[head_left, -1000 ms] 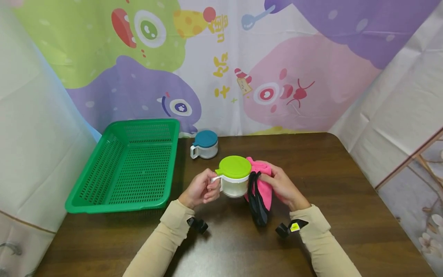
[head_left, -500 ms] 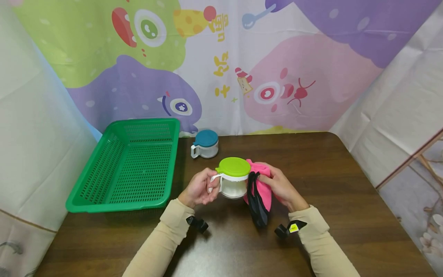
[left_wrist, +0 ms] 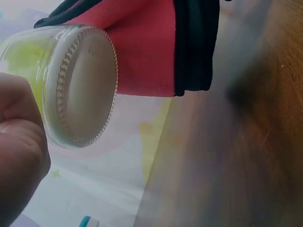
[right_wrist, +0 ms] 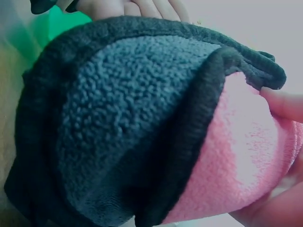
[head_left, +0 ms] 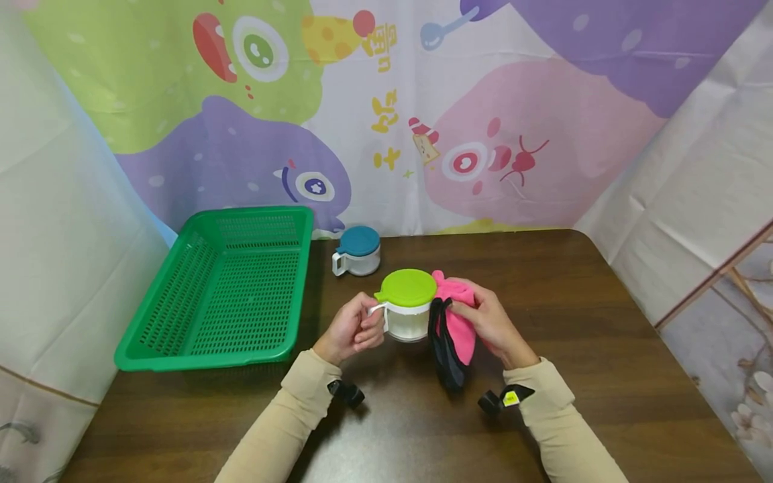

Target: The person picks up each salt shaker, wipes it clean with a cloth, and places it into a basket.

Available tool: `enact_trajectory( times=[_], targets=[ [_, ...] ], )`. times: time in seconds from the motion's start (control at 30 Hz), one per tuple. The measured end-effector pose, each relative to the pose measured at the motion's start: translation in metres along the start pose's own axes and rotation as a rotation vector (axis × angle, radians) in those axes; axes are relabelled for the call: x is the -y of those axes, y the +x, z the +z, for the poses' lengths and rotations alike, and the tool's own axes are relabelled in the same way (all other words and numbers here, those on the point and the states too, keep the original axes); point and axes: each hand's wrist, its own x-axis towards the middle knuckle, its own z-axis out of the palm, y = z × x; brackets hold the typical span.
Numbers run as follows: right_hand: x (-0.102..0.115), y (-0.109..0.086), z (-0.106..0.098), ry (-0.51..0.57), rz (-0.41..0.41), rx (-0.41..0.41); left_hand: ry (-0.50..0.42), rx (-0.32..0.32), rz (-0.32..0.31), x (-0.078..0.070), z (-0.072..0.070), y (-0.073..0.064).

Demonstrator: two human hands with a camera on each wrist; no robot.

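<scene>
My left hand grips the white handle of a clear glass jar with a lime-green lid, held upright over the table. In the left wrist view the jar's ridged glass base faces the camera. My right hand pinches a folded cleaning cloth, pink with a dark grey fleecy side and black edging. The cloth lies against the jar's right side and hangs down below it. Up close in the right wrist view, the grey fleece fills the middle, with thumb and fingers on the pink part.
A green perforated plastic basket stands on the left of the brown wooden table. Behind the held jar sits a similar jar with a blue lid. A cartoon-printed curtain hangs along the table's back edge.
The jar dipped slightly and came back up, its lid tilting a little. The cloth's lower end has swung slightly left, still against the jar. Both hands keep their hold.
</scene>
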Motion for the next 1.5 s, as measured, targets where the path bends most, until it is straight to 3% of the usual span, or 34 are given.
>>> enact_trajectory(
  times=[0.33, 0.6, 0.8, 0.93, 1.2, 1.5],
  targets=[
    [0.007, -0.005, 0.007, -0.143, -0.091, -0.096, -0.024, -0.001, 0.02, 0.002, -0.001, 0.001],
    [0.01, -0.009, 0.011, -0.23, -0.177, -0.145, 0.013, -0.044, 0.021, 0.002, -0.001, 0.001],
    [0.011, -0.013, 0.009, -0.295, -0.167, -0.156, 0.055, -0.069, 0.04, 0.002, -0.002, 0.002],
    [0.011, -0.015, 0.007, -0.302, -0.167, -0.149, 0.064, -0.087, 0.043, 0.001, 0.0, 0.001],
    [0.016, -0.018, 0.011, -0.294, -0.244, -0.145, 0.068, -0.133, 0.016, 0.0, 0.001, 0.0],
    [0.016, -0.019, 0.025, -0.311, -0.276, -0.207, 0.061, -0.143, 0.017, 0.001, 0.004, 0.002]
  ],
)
